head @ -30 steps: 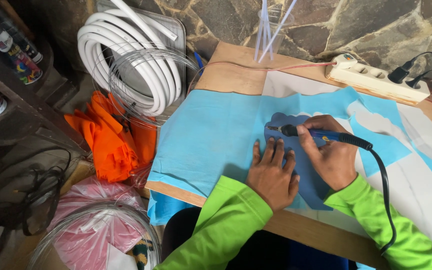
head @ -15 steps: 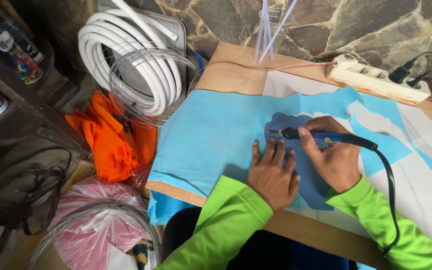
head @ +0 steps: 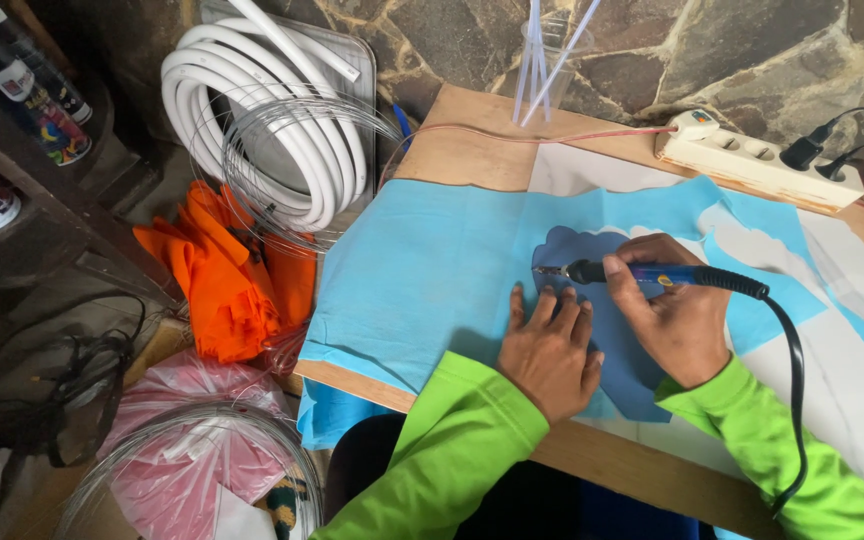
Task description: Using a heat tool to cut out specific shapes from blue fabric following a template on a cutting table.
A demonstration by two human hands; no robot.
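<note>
Head view: left hand [head: 549,352] open, flat, palm down on dark blue fabric piece [head: 592,310], prob. pinning it onto light blue fabric sheet [head: 422,280] on counter [head: 472,150]. Right hand [head: 674,318] closed round corded hot-tip tool [head: 652,273], pen-style, tip at piece's scalloped edge, just above left fingertips. Wrists bent inward, forearms converging.

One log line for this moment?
left hand: flat on dark blue sheet | right hand: holds corded tool | tip on sheet edge

white hose coil [head: 252,120] | orange cloth [head: 222,280] | power strip [head: 762,160] | spray cans [head: 32,90]
</note>
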